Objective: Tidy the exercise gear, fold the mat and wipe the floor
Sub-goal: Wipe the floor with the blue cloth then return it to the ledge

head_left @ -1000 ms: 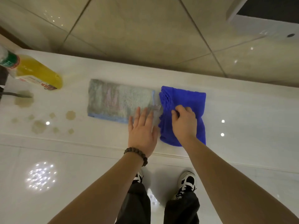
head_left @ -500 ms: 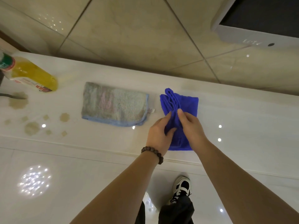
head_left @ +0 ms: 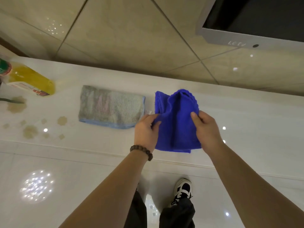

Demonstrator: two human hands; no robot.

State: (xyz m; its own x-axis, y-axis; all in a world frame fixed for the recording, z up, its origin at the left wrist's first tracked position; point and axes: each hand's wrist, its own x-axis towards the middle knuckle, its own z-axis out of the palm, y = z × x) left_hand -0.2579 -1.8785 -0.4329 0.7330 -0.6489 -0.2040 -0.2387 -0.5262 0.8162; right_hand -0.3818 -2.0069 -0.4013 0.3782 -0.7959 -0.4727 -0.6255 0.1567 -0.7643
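A glossy white ledge runs across the view below a tiled wall, with a screen's grey frame at upper right. On the ledge lies a folded grey towel, and further left a tipped bottle of yellow liquid beside brownish spill spots. Just right of the towel, a blue cloth is held between both hands: the left hand pinches its left edge, the right hand grips its right edge. A beaded bracelet circles the left wrist.

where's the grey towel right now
In the head view the grey towel lies flat on the white ledge, left of the blue cloth and right of the yellow bottle.
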